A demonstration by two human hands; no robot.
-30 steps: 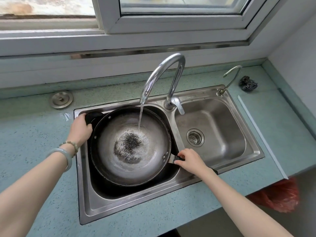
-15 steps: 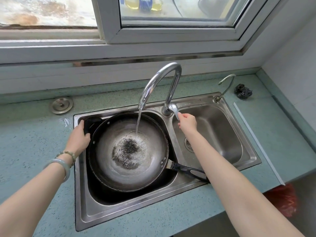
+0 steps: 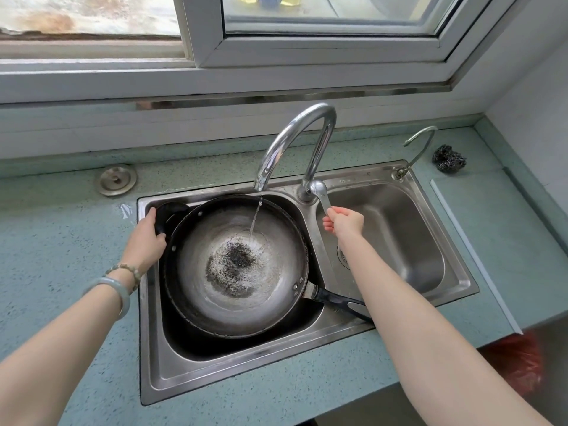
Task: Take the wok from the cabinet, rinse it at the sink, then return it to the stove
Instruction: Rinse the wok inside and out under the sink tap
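Note:
The grey steel wok point(image 3: 215, 290), dark-stained at its centre, lies in the left basin of the double sink point(image 3: 153, 348). Its long black handle point(image 3: 335, 301) points right over the divider. My left hand point(image 3: 146, 241) grips the small black helper handle at the wok's far-left rim. My right hand point(image 3: 344, 222) is closed on the lever of the tall curved faucet point(image 3: 295, 139). A thin stream of water point(image 3: 255, 221) falls from the spout into the wok.
The right basin point(image 3: 396, 241) has a drain strainer. A small second tap point(image 3: 421, 146) and a dark steel scrubber point(image 3: 448, 158) sit at the back right. A round metal cap point(image 3: 115, 179) is set in the teal counter. A red bag point(image 3: 519, 361) hangs below the counter.
My right hand left the wok's long handle, rose to the faucet lever and now holds it. The water stream has thinned. My left hand has kept its hold.

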